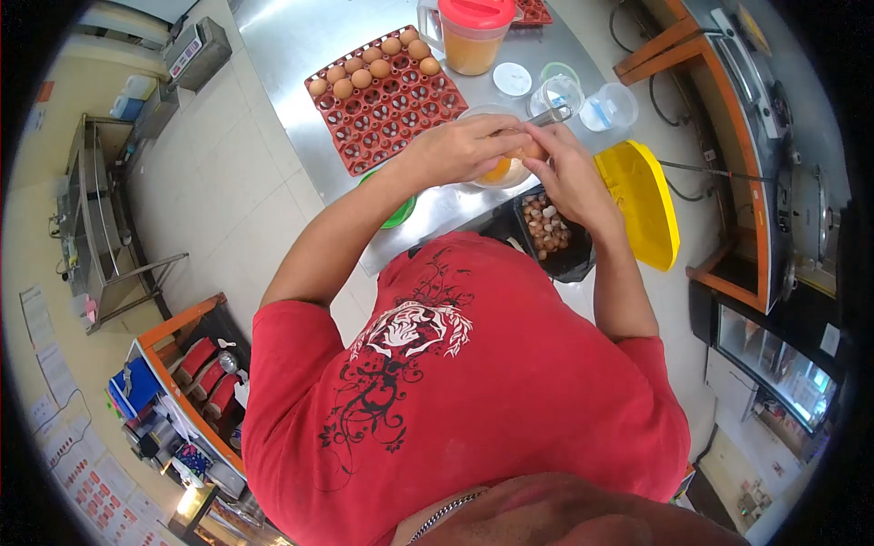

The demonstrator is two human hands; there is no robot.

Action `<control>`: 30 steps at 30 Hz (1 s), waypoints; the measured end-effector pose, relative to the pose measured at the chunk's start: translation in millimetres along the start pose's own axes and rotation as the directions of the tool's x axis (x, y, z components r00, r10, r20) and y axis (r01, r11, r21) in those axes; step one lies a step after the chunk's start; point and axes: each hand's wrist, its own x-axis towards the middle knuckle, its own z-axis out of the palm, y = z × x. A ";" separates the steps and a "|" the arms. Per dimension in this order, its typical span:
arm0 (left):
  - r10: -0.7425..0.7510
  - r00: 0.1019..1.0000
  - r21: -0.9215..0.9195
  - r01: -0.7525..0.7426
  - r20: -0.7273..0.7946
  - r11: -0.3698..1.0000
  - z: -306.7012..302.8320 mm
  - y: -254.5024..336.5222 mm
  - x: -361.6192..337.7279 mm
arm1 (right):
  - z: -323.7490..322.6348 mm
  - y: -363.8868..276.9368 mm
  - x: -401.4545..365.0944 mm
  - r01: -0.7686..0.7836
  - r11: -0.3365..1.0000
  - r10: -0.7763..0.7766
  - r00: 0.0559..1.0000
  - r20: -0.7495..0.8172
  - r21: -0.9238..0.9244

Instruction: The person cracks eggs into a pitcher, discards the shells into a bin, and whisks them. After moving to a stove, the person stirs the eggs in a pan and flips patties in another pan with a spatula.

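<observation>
My left hand [464, 147] and my right hand [572, 175] meet over a clear bowl [503, 182] near the edge of the steel table. Between their fingers is a brown egg [531, 151], cracked open, with both hands closed on its shell. Orange yolk [498, 170] shows just under my left fingers. A whisk [550, 116] leans at the bowl's far side, its lower end hidden by my hands. Below my right hand stands a black-lined bin [572, 261] holding many broken eggshells [546, 227].
A red egg tray [387, 127] carries several brown eggs [361, 78] along its far rows. Behind the bowl stand a red-lidded pitcher [473, 45] of yellowish liquid, a white lid [512, 79] and clear tubs [610, 107]. A yellow bin lid [648, 205] juts out at right; a green dish [401, 213] sits under my left forearm.
</observation>
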 end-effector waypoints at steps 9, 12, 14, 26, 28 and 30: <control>-0.105 0.994 -0.103 0.104 -0.007 0.989 -1.9 11.2 9.1 | -24.3 1.2 -14.3 -0.282 0.957 0.290 0.941 0.177 -0.071; -0.229 0.966 0.062 0.238 -0.122 0.969 -23.9 -13.7 -21.2 | -40.3 27.2 -43.3 -0.137 0.890 0.221 0.964 0.148 -0.436; -0.381 0.871 0.058 0.417 -0.311 0.907 -41.2 -51.3 -53.5 | -44.8 22.9 -46.8 -0.064 0.863 0.124 0.989 0.086 -0.500; -0.748 0.543 0.105 0.830 -0.381 0.548 -68.8 -258.0 -239.1 | 31.3 -100.5 205.8 0.094 0.934 0.066 0.904 0.422 -0.346; -0.695 0.626 0.207 0.777 -0.354 0.595 -79.8 -253.9 -234.6 | 78.2 -59.2 278.4 -0.004 0.821 0.324 0.827 0.460 -0.570; -0.644 0.666 0.206 0.738 -0.376 0.643 -84.1 -251.6 -238.2 | 119.4 -2.8 314.3 -0.046 0.719 0.456 0.784 0.421 -0.693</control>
